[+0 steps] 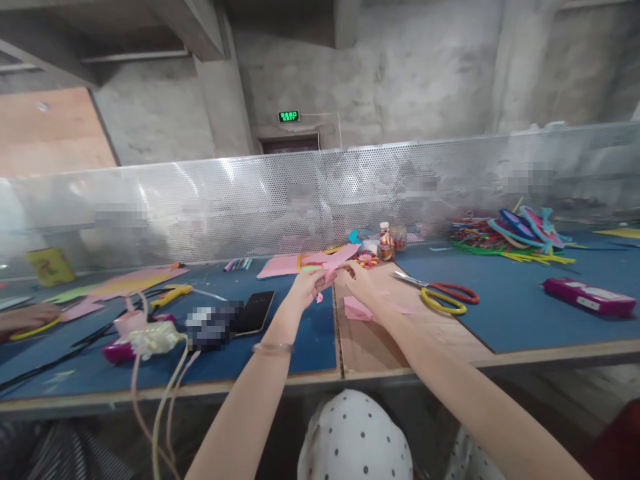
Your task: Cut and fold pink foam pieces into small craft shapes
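Observation:
In front of me, above the worktable, I hold a piece of pink paper [345,256] with both hands. My left hand [306,284] is closed, pinching its lower left part. My right hand [354,277] has its fingers bent against the paper from the right side. A small pink scrap [319,299] shows just under my left fingers. Beneath my right forearm lie more pink paper pieces [356,308] on the bare wood. To the right of them rest scissors [443,297] with one red and one yellow handle, their blades apart.
A black phone [255,312] and a tangle of cables with a power strip [150,339] lie left. A bottle [386,241] stands behind my hands. Coloured pipe cleaners [477,235] and a purple box [589,297] sit right. Another person's hand [33,319] is far left.

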Motion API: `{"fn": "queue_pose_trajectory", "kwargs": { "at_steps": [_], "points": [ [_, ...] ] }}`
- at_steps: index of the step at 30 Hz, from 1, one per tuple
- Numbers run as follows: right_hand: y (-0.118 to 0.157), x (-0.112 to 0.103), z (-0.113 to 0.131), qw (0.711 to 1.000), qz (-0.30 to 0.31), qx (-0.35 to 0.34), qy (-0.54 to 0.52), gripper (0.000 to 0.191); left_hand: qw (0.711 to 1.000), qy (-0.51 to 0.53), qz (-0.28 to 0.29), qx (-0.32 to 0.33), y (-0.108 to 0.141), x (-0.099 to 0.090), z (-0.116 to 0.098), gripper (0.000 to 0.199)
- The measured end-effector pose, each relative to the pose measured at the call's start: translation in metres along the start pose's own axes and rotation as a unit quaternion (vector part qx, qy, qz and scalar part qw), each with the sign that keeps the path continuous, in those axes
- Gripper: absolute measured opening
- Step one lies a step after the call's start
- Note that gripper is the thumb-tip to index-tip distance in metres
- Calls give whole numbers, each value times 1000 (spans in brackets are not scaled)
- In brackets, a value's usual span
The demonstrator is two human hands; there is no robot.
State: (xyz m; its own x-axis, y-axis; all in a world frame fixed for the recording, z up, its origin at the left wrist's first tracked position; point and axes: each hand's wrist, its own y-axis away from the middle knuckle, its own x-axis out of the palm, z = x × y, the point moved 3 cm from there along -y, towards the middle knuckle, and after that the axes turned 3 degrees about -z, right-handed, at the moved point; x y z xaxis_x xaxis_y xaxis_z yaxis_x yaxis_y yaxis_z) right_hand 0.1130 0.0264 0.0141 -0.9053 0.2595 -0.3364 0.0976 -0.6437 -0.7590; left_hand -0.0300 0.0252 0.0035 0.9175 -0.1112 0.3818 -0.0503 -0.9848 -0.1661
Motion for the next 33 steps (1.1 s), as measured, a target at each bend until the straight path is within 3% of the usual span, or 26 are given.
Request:
{"fn": "queue_pose_trajectory", "kwargs": {
  "at_steps": [3, 9, 16, 22, 29, 33],
  "points": [
    [0, 5, -4, 999, 39, 34, -12, 20, 999, -31, 9, 3, 1, 2, 2, 1],
    [-1, 9, -9, 994, 80, 66, -41, 23, 988, -144, 33, 52, 1, 4, 3, 17],
    [-2, 7, -8, 993, 72, 77, -44, 27, 954, -271, -1, 130, 2, 7, -2, 21],
    [1, 6, -6, 987, 59, 139, -60, 26, 945, -293, 22, 143, -4, 4, 1, 27],
    [1, 11, -12, 990, 83, 110, -37, 25, 947, -285, -22, 147, 1, 4, -3, 17],
    [-3, 13, -17, 994, 80, 66, 31, 24, 936, -311, -50, 159, -2, 1, -3, 21]
  ]
}}
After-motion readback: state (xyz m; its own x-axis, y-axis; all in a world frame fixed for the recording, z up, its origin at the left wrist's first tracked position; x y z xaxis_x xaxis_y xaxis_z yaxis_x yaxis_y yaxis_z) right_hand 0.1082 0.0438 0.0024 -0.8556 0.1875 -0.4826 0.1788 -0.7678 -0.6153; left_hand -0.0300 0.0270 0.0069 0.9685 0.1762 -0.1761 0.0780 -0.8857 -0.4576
